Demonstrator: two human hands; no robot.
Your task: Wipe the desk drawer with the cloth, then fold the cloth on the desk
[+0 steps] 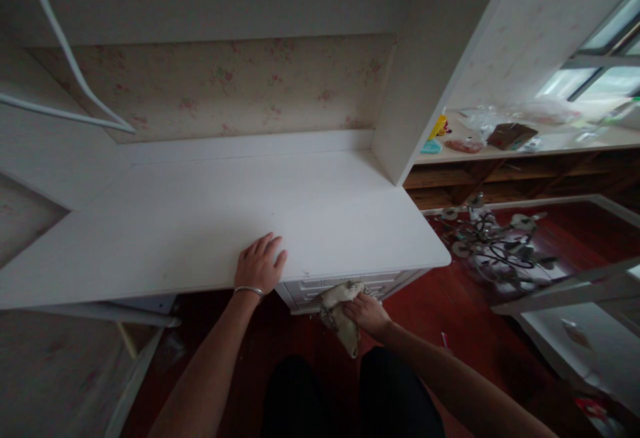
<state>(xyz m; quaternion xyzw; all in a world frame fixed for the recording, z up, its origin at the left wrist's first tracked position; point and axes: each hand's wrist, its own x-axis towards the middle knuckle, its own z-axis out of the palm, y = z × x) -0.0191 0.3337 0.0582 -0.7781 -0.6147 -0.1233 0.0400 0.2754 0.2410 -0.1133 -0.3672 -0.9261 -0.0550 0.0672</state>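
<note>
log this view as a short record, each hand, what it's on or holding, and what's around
left hand: resting on the front edge of the white desk, bracelet on the wrist
right hand: gripping a stained cloth
cloth: bunched at the top, hanging in front of the drawer fronts; contact unclear
behind desk: floral wallpaper
floor: red, with a tangle of curved metal arms at right
upper left: bent white tube

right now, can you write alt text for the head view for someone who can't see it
A person's right hand grips a crumpled, stained cloth in front of white drawers, while the left hand rests on the white desktop above. To the right, what looks like a chandelier lies on the red floor.
</note>
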